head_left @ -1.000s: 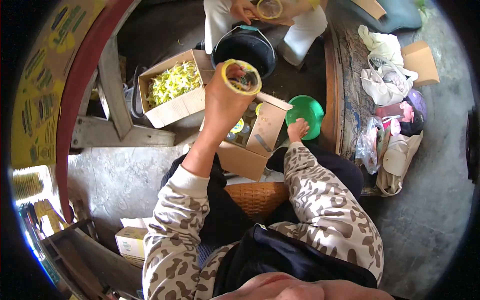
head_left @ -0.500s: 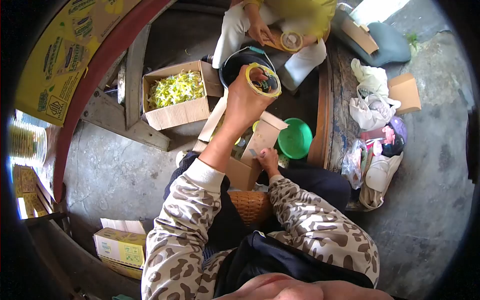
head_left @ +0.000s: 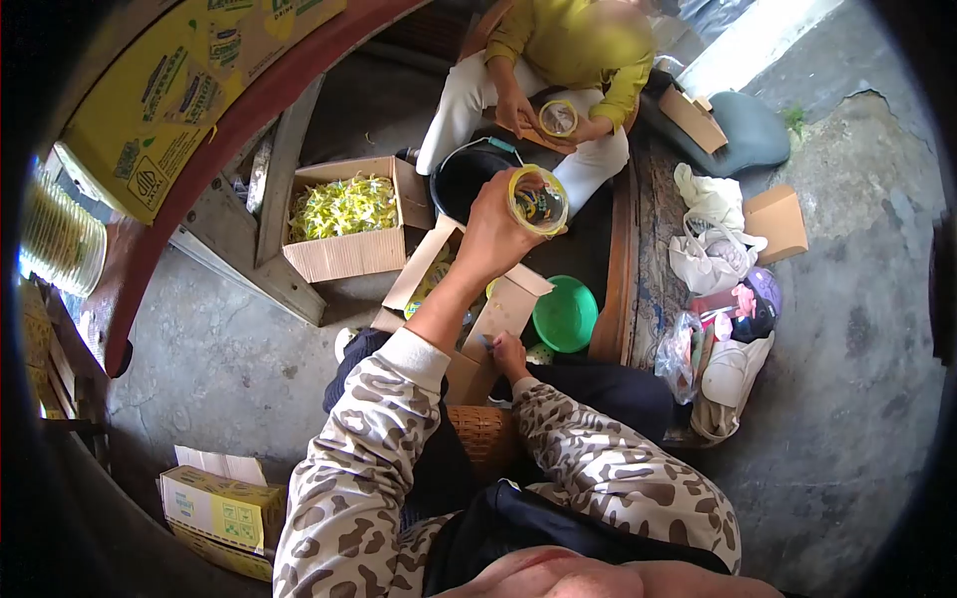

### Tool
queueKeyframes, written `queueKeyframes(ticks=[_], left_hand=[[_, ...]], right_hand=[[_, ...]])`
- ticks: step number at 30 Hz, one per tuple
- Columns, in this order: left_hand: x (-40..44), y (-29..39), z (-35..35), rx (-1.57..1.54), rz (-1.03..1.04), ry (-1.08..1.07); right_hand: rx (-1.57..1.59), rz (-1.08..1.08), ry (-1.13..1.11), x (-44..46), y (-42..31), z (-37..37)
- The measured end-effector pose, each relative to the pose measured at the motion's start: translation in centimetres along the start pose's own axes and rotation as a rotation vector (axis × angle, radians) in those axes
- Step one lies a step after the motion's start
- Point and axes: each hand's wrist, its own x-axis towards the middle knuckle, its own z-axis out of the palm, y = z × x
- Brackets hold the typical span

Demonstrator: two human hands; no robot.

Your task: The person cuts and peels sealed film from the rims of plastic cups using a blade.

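My left hand (head_left: 490, 237) is raised and closed around a round, clear plastic jar (head_left: 551, 227) with a yellow rim. Dark and yellow shapes show within the rim; I cannot make out what they are. Below it, an open cardboard box (head_left: 506, 307) stands between my knees, with yellow-rimmed containers (head_left: 431, 284) partly visible inside. My right hand (head_left: 510, 356) is closed at the box's near right flap, on a small, thin bluish object (head_left: 486, 341) that looks like a blade. Its fingers are partly hidden.
Opposite sits a person in a yellow top (head_left: 573, 45), holding a similar round container (head_left: 558, 118). A carton of yellow-green wrapped pieces (head_left: 344, 209), a black bucket (head_left: 464, 184) and a green basin (head_left: 566, 314) stand nearby. Bags (head_left: 713, 254) lie on the right bench.
My left hand and the jar have moved slightly right and down in view, and the jar's rim faces me more. The camera view has shifted. The other person has raised their container.
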Motion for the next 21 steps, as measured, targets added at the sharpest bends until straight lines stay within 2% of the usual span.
queueKeyframes(ticks=[2, 4, 5, 6, 8, 9, 13, 15, 18, 20, 21], left_hand=[[0.0, -0.1, 0.0, 0.005, 0.014, 0.012], [0.0, 0.1, -0.2, -0.071, -0.020, -0.027], [0.2, 0.2, -0.4, -0.064, 0.000, -0.041], [0.2, 0.2, -0.5, -0.066, 0.013, -0.038], [0.2, 0.2, -0.5, -0.112, -0.049, -0.060], [0.2, 0.3, -0.6, -0.131, -0.091, -0.067], [0.0, 0.1, -0.3, -0.056, -0.120, -0.058], [-0.2, 0.3, -0.2, -0.059, -0.113, -0.022], [-0.3, 0.2, 0.4, -0.064, -0.118, 0.001], [-0.4, -0.1, 0.9, -0.042, -0.119, 0.009], [-0.6, -0.3, 1.2, -0.040, -0.112, -0.001]], right_hand=[[0.042, -0.016, -0.022, 0.2, -0.1, 0.1], [-0.115, -0.188, 0.000, -0.1, -1.3, -1.1], [-0.119, -0.180, -0.085, 0.5, -1.8, -1.8], [-0.122, -0.186, -0.073, 1.3, -2.3, -2.6], [-0.029, -0.260, -0.243, 2.9, -3.9, -4.6], [-0.030, -0.264, -0.235, 3.7, -4.9, -6.0], [0.152, -0.537, -0.131, 7.2, -9.5, -15.3], [0.157, -0.512, -0.080, 7.2, -12.5, -21.7], [0.248, -0.443, 0.128, 6.0, -15.4, -28.4], [0.278, -0.470, 0.357, 3.7, -17.5, -31.7], [0.284, -0.466, 0.367, 3.2, -17.6, -32.4]])
